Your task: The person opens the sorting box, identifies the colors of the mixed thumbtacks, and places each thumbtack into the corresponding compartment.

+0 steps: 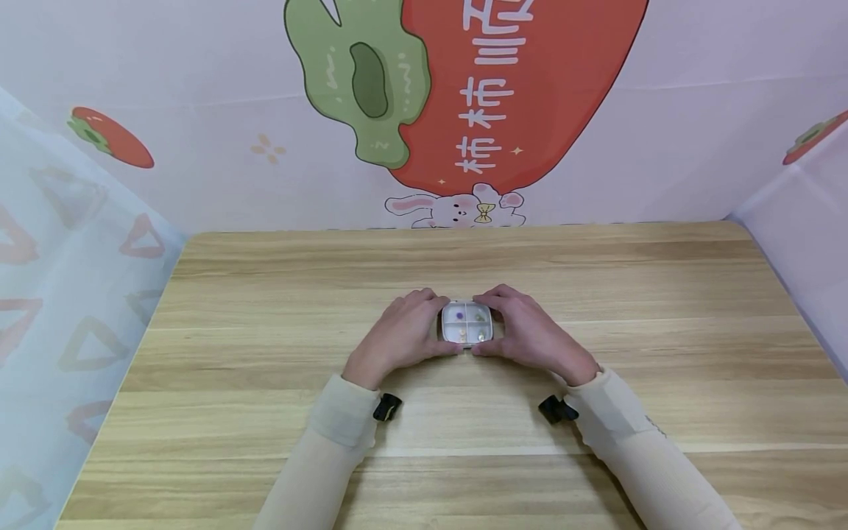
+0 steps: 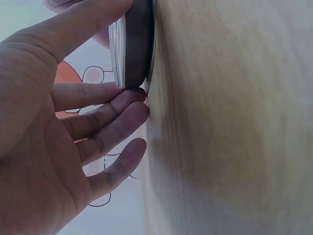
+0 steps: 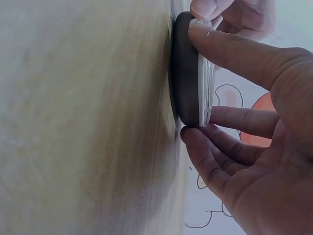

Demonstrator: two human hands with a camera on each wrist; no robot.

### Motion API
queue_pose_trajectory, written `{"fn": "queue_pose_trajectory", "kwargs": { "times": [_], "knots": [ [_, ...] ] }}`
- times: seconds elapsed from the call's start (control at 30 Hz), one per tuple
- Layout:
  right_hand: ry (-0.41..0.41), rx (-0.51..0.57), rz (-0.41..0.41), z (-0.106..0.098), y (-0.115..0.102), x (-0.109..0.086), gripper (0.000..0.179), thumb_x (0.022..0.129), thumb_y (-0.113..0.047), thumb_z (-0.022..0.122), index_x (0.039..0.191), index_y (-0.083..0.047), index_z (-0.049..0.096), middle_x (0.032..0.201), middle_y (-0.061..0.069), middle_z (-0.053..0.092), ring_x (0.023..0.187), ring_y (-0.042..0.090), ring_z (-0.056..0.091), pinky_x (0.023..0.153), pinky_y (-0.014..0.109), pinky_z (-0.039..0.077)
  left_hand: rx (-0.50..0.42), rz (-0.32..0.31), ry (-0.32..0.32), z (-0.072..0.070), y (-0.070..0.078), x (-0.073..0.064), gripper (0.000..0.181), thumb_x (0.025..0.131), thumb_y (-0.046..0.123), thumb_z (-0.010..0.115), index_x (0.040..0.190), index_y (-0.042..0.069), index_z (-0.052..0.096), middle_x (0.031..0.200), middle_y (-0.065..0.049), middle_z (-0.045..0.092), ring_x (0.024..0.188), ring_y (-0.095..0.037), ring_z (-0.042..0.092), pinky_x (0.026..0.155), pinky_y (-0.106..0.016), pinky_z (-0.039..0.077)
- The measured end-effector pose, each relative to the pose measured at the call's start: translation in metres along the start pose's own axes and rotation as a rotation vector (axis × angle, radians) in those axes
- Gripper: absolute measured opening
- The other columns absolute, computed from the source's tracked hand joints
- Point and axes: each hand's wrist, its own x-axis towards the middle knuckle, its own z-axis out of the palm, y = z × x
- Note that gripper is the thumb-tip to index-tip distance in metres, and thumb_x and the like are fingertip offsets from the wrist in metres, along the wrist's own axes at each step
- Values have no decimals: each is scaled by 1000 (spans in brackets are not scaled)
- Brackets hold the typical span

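Note:
A small pill box (image 1: 467,323) with a white inside split by a cross-shaped divider lies flat on the table. A purple bit sits in its far left compartment, and small pale or coloured bits lie in the others. From the side, in the left wrist view, its dark grey base (image 2: 138,46) shows beneath a white rim. My left hand (image 1: 405,330) grips the left end, thumb at the near edge and fingertips at the far edge. Likewise my right hand (image 1: 528,327) holds the right end between thumb and fingers. Whether a clear lid covers it, I cannot tell.
The wood-grain table (image 1: 265,309) stretches out around the box on all sides. Behind it hangs a white cloth backdrop (image 1: 218,162) with cartoon prints, and cloth also borders the left and right edges. A black wrist strap piece (image 1: 387,407) sits by the left cuff.

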Motion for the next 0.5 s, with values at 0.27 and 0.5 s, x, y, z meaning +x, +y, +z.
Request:
{"fn": "queue_pose_trajectory", "kwargs": {
  "times": [0.27,0.5],
  "knots": [
    [5,17,3,1,0,1,76,74,-26,93,136,3,60,130,13,59,118,29,58,102,48,46,-24,-14,12,0,0,1,72,79,49,85,134,7,63,121,-5,61,107,-21,56,98,-42,44],
    [-7,23,-5,-1,1,0,83,73,-28,94,141,1,56,132,11,58,120,28,57,104,49,45,-25,-31,8,-3,-4,-1,73,79,49,85,135,8,62,129,-7,61,116,-23,56,103,-44,42]
  ]
}}
